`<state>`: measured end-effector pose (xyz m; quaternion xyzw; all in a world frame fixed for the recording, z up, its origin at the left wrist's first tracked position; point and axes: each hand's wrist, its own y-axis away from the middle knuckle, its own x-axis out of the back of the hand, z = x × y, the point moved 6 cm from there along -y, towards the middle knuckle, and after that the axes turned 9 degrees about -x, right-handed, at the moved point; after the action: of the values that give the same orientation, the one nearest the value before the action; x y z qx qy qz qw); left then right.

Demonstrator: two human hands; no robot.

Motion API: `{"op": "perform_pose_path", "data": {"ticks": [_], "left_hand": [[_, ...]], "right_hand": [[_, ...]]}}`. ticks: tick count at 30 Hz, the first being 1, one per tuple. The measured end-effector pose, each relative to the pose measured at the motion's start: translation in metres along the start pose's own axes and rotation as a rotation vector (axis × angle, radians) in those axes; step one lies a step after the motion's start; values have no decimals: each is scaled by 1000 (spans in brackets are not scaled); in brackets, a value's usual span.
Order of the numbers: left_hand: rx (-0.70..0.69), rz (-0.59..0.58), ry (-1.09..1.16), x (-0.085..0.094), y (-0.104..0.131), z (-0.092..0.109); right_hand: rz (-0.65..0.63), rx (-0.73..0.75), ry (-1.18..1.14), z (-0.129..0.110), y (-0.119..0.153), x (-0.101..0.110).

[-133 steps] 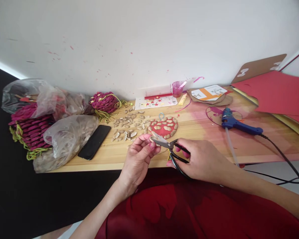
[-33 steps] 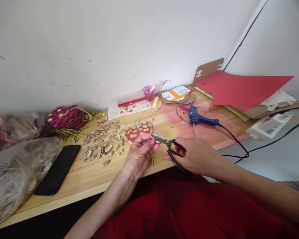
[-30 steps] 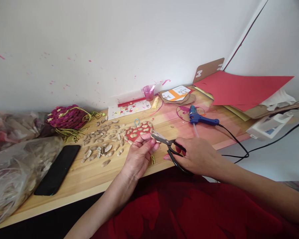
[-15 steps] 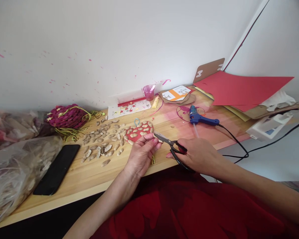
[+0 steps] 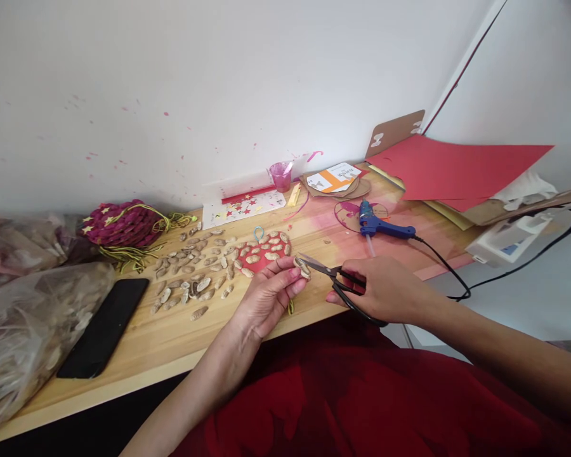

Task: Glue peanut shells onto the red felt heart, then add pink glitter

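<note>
Between the thumb and fingers of my left hand is a peanut shell, its hollow side showing. My right hand is closed on the black handles of the scissors, whose blades point left and touch or nearly touch the shell. Just behind my left hand lies a red piece covered with peanut shells, with a light blue loop at its top. Many loose peanut shells are scattered on the wooden table to its left.
A black phone and a plastic bag of shells lie at the left. Farther back are a purple star-dotted bundle and a pink cup. A blue glue gun with a cord and red paper are at the right.
The scissors have shifted slightly right relative to my left hand, and more of the shell now shows. The whole view has moved a little, with table items appearing farther left.
</note>
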<state>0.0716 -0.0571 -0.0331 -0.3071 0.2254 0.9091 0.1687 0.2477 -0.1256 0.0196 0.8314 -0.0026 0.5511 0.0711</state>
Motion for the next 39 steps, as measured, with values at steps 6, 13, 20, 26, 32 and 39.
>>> {"op": "perform_pose_path", "data": {"ticks": [6,13,20,26,32,39], "left_hand": [[11,-40,-11,-2,1,-2],[15,-73,-5,-1,1,-4],[26,-69,-8,-2,2,-5],[46,-64,4,-1,2,-6],[42,-80,8,0,1,-5],[-173,-54,20,-1,2,12]], "right_hand": [[16,20,26,-6,2,2],[-1,25,30,-6,1,0],[14,50,48,-7,2,1],[18,49,61,-4,1,-1],[31,-3,26,2,-3,-1],[5,-81,-163,3,1,2]]}}
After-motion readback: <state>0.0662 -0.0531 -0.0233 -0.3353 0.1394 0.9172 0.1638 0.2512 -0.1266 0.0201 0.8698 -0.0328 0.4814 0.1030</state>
